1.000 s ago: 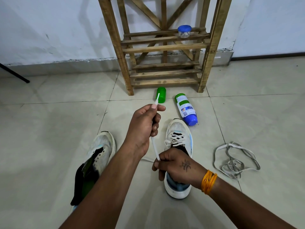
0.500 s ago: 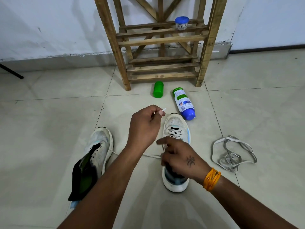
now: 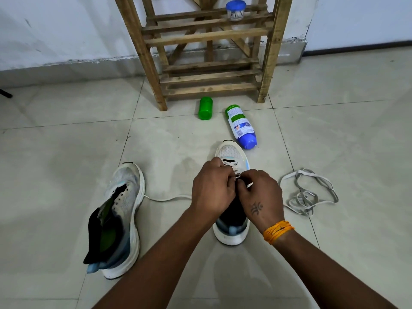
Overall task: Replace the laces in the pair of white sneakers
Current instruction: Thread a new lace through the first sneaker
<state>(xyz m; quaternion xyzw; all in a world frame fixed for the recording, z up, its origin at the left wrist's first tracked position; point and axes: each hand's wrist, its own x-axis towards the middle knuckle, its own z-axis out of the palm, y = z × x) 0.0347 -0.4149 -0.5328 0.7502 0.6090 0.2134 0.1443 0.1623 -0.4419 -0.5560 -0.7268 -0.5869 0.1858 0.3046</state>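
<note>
Two white sneakers stand on the tiled floor. The right sneaker [image 3: 231,152] points away from me and has white lace crossed over its front eyelets. Both my hands meet over its tongue: my left hand [image 3: 213,189] and my right hand [image 3: 260,195] pinch the white lace [image 3: 167,198] at the eyelets, fingers closed. The lace's loose part trails left across the floor. The left sneaker [image 3: 123,210] has no lace, and its dark tongue and green insole hang open. A loose grey-white lace [image 3: 308,195] lies in a heap to the right.
A wooden rack [image 3: 209,63] stands against the wall ahead, with a blue-lidded jar [image 3: 235,10] on a shelf. A green cap [image 3: 205,108] and a blue and green bottle [image 3: 240,127] lie on the floor just beyond the right sneaker's toe.
My left hand came down from holding the lace tip up high to the eyelets. My right hand moved forward to meet it. The lace's slack now lies on the floor.
</note>
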